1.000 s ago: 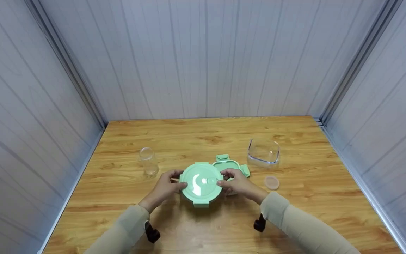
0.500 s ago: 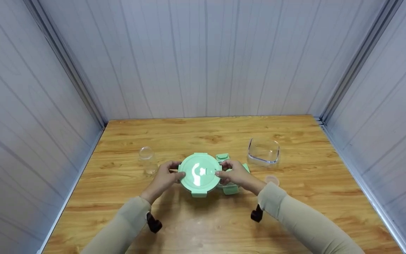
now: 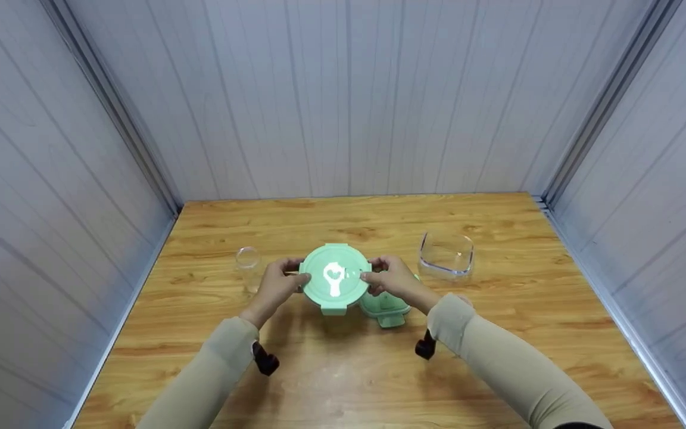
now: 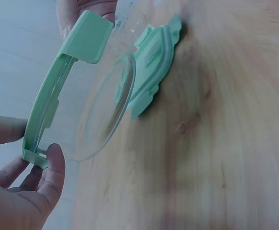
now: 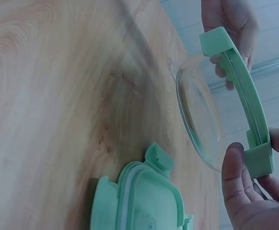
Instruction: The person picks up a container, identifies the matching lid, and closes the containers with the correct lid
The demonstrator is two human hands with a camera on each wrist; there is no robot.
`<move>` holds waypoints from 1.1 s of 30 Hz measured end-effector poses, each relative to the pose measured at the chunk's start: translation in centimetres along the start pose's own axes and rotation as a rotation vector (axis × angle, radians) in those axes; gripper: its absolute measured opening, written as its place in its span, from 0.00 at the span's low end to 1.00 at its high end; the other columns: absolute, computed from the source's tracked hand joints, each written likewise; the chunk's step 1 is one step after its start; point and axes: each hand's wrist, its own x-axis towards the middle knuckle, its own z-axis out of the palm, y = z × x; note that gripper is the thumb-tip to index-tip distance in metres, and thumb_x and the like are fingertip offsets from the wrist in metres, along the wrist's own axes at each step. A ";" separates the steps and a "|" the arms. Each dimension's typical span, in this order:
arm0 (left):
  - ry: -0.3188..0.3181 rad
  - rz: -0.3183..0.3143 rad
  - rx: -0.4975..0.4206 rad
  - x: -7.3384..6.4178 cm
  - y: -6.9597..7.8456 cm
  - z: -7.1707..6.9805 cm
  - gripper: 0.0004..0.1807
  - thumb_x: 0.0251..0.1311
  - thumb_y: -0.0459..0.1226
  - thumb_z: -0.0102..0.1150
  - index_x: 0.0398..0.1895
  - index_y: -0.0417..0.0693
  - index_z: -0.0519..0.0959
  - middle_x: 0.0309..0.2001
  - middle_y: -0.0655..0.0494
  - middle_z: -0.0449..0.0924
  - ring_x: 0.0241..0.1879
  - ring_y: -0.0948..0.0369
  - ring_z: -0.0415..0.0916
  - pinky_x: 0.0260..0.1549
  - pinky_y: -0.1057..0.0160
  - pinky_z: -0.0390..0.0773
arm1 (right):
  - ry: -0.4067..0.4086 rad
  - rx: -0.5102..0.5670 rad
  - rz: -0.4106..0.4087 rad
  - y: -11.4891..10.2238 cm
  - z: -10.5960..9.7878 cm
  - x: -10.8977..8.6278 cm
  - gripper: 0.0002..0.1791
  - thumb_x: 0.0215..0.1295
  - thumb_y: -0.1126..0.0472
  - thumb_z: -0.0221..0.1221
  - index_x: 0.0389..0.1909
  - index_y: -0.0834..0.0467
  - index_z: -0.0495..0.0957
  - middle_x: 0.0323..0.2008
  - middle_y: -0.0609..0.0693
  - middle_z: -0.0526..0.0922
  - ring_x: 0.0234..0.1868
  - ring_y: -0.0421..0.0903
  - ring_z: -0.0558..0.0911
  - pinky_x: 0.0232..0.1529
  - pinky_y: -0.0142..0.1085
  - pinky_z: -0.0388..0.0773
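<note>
Both hands hold a round glass food container (image 5: 200, 112) up above the table, with its green snap lid (image 3: 334, 275) on top. My left hand (image 3: 276, 285) pinches the lid's left edge, thumb on top and fingers below. On the opposite edge my right hand (image 3: 398, 280) grips in the same way, fingertips around a side clip. In the wrist views the clear bowl hangs under the lid, and its clips stand folded down toward the glass. Below and right of it, a squarish green lid (image 3: 386, 304) lies on the table, partly covered by the right hand in the head view.
A clear glass jar (image 3: 248, 260) stands left of the left hand, partly behind it. A square glass container (image 3: 445, 255) is at the back right. A small translucent disc (image 3: 465, 300) shows just past the right sleeve. Panelled walls (image 3: 343, 101) border the wooden table (image 3: 331, 381).
Both hands have carried the lidded round container up and away from the body, slightly left. More of the squarish lid's near side shows, while the right sleeve covers more of the small disc.
</note>
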 end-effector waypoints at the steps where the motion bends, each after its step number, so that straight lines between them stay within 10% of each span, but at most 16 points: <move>1: 0.008 0.000 -0.003 0.2 0.1 0.0 0.25 0.69 0.32 0.66 0.67 0.33 0.80 0.61 0.36 0.82 0.50 0.53 0.84 0.42 0.63 0.89 | 0.011 0.002 0.003 -0.1 0.0 0.2 0.24 0.77 0.63 0.64 0.65 0.72 0.73 0.46 0.55 0.80 0.32 0.43 0.85 0.36 0.34 0.89; 33: 0.218 0.005 -0.080 4.3 -0.2 0.3 0.23 0.72 0.34 0.63 0.66 0.32 0.79 0.62 0.37 0.82 0.59 0.51 0.81 0.55 0.60 0.86 | 0.273 0.102 -0.011 -0.7 2.0 5.3 0.16 0.75 0.65 0.65 0.59 0.66 0.79 0.46 0.56 0.86 0.31 0.42 0.83 0.36 0.36 0.87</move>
